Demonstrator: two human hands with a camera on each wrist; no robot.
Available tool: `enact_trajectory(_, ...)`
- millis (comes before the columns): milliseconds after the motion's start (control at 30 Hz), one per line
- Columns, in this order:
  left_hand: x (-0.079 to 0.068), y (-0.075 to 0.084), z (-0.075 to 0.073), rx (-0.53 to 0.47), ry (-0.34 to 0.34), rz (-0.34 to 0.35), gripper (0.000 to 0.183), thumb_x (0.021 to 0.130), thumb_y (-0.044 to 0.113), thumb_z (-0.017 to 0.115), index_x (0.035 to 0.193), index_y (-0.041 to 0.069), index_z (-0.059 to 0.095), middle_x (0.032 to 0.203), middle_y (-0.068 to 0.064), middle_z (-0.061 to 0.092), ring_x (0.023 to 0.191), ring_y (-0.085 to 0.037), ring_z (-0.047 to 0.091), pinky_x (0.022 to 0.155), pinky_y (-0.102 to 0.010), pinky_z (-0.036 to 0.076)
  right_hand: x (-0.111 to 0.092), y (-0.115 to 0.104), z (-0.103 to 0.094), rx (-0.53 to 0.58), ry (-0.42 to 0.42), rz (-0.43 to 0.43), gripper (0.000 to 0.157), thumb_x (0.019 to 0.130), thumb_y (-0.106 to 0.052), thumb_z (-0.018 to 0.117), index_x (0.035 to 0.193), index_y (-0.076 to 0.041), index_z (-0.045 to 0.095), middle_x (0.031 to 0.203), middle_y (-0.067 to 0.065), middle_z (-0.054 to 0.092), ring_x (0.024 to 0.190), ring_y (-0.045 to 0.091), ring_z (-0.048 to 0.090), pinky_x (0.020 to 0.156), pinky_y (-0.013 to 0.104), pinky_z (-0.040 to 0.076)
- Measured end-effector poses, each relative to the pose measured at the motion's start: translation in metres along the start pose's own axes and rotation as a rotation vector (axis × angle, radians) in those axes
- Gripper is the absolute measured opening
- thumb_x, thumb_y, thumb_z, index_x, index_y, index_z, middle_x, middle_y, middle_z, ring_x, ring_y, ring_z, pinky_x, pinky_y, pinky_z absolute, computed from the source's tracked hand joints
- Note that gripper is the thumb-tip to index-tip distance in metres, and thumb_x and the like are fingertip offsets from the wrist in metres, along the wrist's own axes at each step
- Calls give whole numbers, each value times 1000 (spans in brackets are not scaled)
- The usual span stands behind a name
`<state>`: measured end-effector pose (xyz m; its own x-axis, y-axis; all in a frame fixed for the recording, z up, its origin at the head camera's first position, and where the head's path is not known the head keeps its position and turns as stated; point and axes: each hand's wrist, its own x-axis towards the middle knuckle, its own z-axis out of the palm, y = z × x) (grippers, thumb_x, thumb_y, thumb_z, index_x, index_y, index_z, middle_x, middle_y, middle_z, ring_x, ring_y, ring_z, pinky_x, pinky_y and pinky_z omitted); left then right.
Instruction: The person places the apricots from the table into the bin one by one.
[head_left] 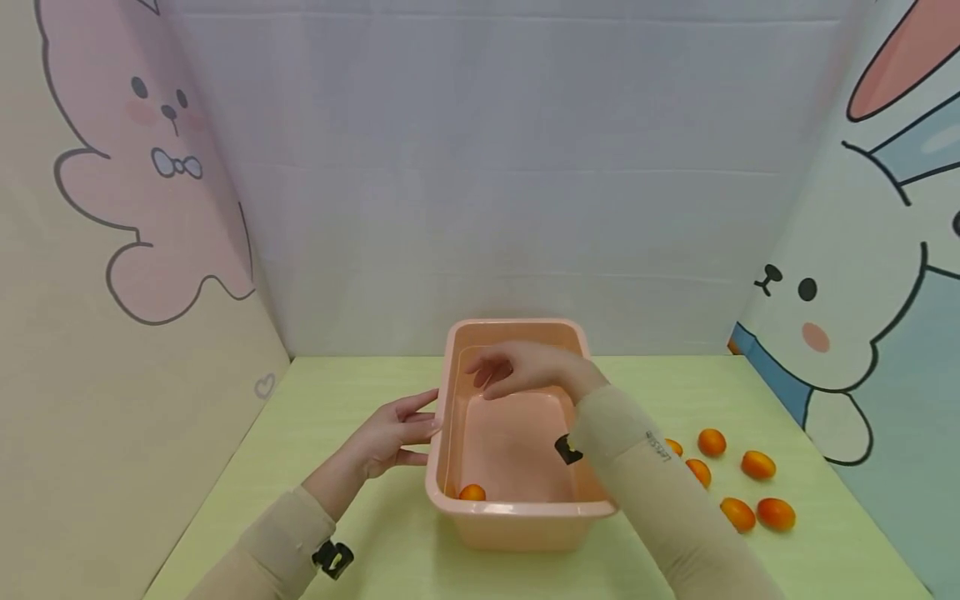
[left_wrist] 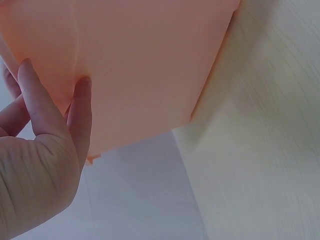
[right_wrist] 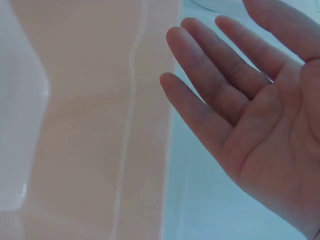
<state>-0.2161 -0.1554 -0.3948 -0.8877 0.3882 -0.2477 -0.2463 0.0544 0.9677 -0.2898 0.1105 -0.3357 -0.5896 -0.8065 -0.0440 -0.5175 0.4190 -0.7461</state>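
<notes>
A pink plastic bin [head_left: 517, 508] stands on the table, with one small orange fruit [head_left: 472, 492] in its near left corner. At the bin's left side is my left hand [head_left: 393, 435]. In the left wrist view, the fairly straight fingers [left_wrist: 42, 107] of that hand touch the bin's outer wall [left_wrist: 145, 70]. Over the far part of the bin hangs my right hand [head_left: 528, 367], fingers bent down loosely in the head view. The right wrist view shows its palm [right_wrist: 270, 135] bare and its fingers spread, holding nothing, beside the blurred bin wall [right_wrist: 90, 125].
Several small oval orange fruits [head_left: 776, 514] lie to the right of the bin, some partly hidden by the right sleeve [head_left: 660, 483]. A white cloth wall [head_left: 510, 167] rises behind the light green table [head_left: 360, 517]. Panels with cartoon animals flank it on both sides.
</notes>
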Motion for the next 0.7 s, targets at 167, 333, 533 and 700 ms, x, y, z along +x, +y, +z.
enact_trajectory(167, 0, -1, -1, -11, -19, 11, 68, 98, 9, 62, 156, 4, 27, 142, -26, 50, 103, -22, 68, 76, -40, 60, -29, -15, -9, -25, 86, -85, 45, 92, -12, 71, 134, -1, 58, 120, 9, 65, 111, 27, 62, 99, 41, 50)
enact_trajectory(333, 0, -3, -3, -12, -32, 20, 69, 98, 10, 62, 157, 5, 26, 141, -26, 51, 100, -19, 68, 77, -40, 60, -62, -29, -19, -29, 145, -146, 49, 93, -9, 70, 138, 0, 53, 123, 12, 64, 115, 32, 60, 101, 44, 49)
enact_trajectory(533, 0, -5, -4, -10, -30, 27, 69, 98, 11, 62, 156, 5, 26, 140, -25, 52, 100, -19, 68, 78, -40, 60, -102, -32, -23, -123, 226, -133, 52, 93, -15, 70, 141, -6, 52, 125, 5, 64, 116, 21, 60, 101, 40, 49)
enact_trajectory(700, 1, -4, -3, -7, -26, 27, 68, 98, 11, 62, 156, 5, 27, 140, -26, 52, 101, -21, 69, 77, -40, 60, -129, -19, -10, -194, 354, -97, 52, 92, -16, 72, 140, -8, 53, 125, 2, 65, 113, 18, 61, 98, 49, 50)
